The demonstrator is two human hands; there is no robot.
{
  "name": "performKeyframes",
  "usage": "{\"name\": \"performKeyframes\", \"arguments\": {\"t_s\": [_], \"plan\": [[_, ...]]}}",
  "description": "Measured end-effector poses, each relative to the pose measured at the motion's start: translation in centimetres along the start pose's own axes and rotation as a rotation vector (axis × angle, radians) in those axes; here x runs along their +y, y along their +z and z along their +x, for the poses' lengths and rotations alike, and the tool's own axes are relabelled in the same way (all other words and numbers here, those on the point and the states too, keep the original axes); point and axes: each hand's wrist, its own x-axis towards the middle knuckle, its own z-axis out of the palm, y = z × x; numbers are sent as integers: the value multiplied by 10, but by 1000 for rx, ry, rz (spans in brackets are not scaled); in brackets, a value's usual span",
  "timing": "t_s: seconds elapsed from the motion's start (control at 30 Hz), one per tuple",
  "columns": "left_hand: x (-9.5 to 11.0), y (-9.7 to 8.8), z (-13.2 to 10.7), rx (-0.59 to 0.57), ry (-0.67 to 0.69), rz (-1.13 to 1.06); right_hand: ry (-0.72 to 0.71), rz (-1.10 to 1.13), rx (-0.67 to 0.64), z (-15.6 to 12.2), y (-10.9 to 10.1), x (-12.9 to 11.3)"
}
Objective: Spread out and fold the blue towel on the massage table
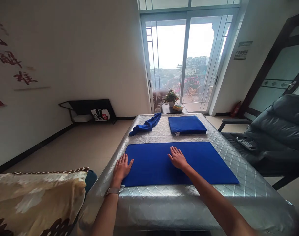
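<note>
Left hand [121, 167]: palm down, fingers spread, on the left edge of the large flat blue rectangular cloth [208, 164].
Right hand [178, 158]: palm down, fingers spread, pressing the cloth's middle; grips nothing.
Cloth position: spread on the near half of the silver quilted table [250, 183].
Behind: folded blue cloth [187, 125]; rumpled blue cloth [146, 125] to its left, apart.
Far: potted plant [171, 97].

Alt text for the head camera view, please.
The left hand and right hand lie flat on a blue rectangular cloth spread on a silver quilted table. Beyond lie a folded blue cloth and a crumpled blue cloth.
</note>
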Motion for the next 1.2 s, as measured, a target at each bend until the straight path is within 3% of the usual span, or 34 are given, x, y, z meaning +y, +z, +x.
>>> {"name": "performKeyframes", "arguments": {"t_s": [0.13,0.27,0.6,0.7,0.93,1.03,1.13,1.2], "plan": [[-2,4,1,38,15,14,32,-1,-12,8,12,7],[-4,7,1,42,17,12,103,-37,-13,2,11,39],[-3,3,1,21,18,17,456,-180,41,-45,-17,185],[-3,4,0,21,19,40,511,-164,66,-57,-23,213],[-9,5,6,1,22,64,529,-158,109,-61,-23,218],[-1,1,10,-8,-97,90,534,-133,126,-60,-21,218],[32,-3,12,55,-157,111,535,-111,145,-59,-19,222],[71,-5,11,57,-45,99,533,-96,150,-59,-17,224]]}}
